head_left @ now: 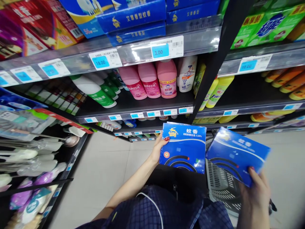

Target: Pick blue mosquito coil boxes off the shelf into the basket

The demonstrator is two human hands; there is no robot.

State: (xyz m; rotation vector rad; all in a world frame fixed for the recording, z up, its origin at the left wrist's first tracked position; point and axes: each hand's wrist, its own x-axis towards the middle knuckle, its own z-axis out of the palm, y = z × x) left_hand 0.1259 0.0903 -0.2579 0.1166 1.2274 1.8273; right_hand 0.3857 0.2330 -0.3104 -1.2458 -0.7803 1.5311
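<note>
My left hand (159, 147) grips a flat blue mosquito coil box (182, 144) by its left edge, thumb on the front. The front shows a gold deer logo, white lettering and dark coil rings. To the right, my right hand (258, 186) is closed on a second mosquito coil box (235, 152) of the same design, held by its lower right corner. This one is tilted and a little blurred. Both boxes face me, side by side, their near edges almost meeting. Behind and below the right box is a grey shopping basket (214, 178), partly hidden.
Ahead, a shelf (202, 35) bears more blue boxes (133, 16). Pink bottles (166, 79) and a white bottle (187, 74) stand one level lower. Brushes and ladle-like utensils hang on a rack (78, 143) at left. Grey floor tiles (107, 171) lie below.
</note>
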